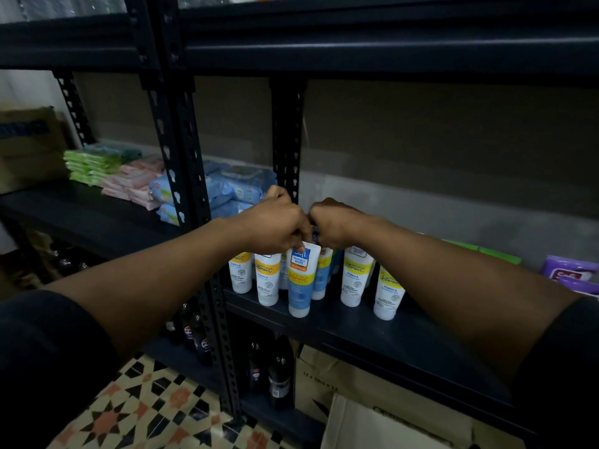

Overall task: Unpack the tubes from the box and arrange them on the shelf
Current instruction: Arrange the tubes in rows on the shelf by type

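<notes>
Several white, yellow and blue tubes stand cap-down in rows on the dark shelf [405, 338]. My left hand [275, 226] pinches the top edge of the front blue tube [300, 283], which stands on the shelf. Just to its right, my right hand [334, 223] is closed over the top of a tube behind it [321, 280]; its fingers are hidden. More tubes stand at the left [240, 273] and at the right [388, 296]. The open cardboard box [372, 422] sits on the floor below the shelf.
Blue wipe packs [233, 189] lie left of the tubes behind a perforated upright post [189, 189]. Pink and green packs [107, 170] sit on the left shelf. Purple packs [570, 273] lie at the far right. Dark bottles [278, 374] stand on the shelf below.
</notes>
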`<action>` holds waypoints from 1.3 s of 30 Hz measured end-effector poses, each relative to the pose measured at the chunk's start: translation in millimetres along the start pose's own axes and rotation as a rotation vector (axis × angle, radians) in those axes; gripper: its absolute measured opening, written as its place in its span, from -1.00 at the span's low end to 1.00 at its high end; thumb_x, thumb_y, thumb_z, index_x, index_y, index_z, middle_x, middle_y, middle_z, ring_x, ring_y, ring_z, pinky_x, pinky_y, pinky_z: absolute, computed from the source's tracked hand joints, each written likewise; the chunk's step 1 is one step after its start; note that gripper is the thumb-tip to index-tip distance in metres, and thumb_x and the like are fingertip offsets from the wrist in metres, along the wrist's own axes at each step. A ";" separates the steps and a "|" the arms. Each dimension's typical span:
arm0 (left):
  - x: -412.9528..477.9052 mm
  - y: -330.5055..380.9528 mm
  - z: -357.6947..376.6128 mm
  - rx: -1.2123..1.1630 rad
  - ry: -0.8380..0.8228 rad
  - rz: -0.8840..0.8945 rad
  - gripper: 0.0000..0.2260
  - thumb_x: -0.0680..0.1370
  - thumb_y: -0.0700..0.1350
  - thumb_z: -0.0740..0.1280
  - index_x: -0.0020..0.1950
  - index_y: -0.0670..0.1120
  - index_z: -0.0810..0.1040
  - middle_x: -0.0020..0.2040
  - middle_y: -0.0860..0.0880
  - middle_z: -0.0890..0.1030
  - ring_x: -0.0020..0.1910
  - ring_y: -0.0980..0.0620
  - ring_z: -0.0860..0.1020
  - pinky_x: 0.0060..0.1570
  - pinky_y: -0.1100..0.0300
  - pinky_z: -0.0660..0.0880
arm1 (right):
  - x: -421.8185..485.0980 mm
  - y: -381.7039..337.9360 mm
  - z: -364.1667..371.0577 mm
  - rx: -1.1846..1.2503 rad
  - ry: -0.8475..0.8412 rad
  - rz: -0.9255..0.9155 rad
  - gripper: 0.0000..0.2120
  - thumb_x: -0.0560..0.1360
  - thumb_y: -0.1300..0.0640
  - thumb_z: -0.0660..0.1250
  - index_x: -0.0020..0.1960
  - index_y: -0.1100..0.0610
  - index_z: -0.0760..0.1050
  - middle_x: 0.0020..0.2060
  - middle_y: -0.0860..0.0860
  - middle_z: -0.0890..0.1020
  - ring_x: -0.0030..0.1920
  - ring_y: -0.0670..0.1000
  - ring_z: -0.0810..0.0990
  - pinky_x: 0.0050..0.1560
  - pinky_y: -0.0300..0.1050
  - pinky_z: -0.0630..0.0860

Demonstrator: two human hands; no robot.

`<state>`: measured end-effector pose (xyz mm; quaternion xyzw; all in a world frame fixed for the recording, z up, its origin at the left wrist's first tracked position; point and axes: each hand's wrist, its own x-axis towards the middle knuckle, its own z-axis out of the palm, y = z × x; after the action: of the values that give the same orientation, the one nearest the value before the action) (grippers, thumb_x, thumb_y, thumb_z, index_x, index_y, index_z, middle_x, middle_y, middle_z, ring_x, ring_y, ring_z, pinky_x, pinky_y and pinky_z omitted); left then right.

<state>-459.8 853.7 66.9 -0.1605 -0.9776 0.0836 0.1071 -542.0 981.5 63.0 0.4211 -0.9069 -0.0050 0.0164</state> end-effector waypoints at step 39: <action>-10.1 -32.7 -22.9 0.100 -0.157 -0.064 -0.75 0.44 0.07 0.44 0.11 0.13 0.62 -0.07 0.19 0.63 0.09 0.13 0.42 0.27 0.07 0.13 | -7.1 4.2 -13.8 0.093 0.082 0.031 -0.80 0.43 0.20 0.45 0.05 0.17 0.61 0.01 0.11 0.62 -0.03 0.10 0.61 -0.05 -0.06 0.59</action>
<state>-454.7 822.7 93.6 -0.1164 -0.9823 0.1410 0.0408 -540.1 989.6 76.7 0.4071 -0.9111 0.0547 0.0339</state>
